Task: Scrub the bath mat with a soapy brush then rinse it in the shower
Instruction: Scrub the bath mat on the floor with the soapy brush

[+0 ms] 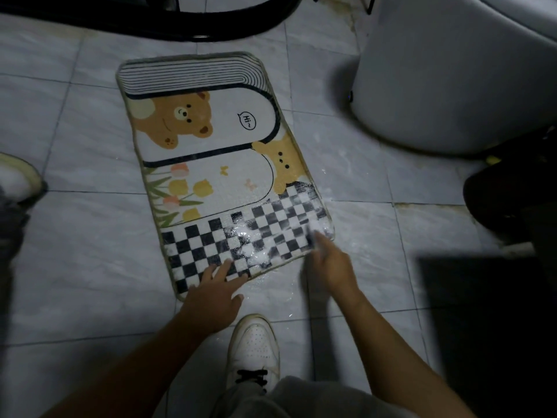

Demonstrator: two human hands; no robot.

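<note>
White foam smears the bath mat, left hand pressing it flat-fingered, right hand too blurred to tell its grip.

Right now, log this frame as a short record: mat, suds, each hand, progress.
mat: bath mat flat on the tiled floor, bear print up
suds: foam on the checkered near end
left: left hand rests on the near edge, fingers spread
right: right hand motion-blurred at the near right corner; grip unreadable
progress: bear panels show no foam; not yet rinsed
</note>
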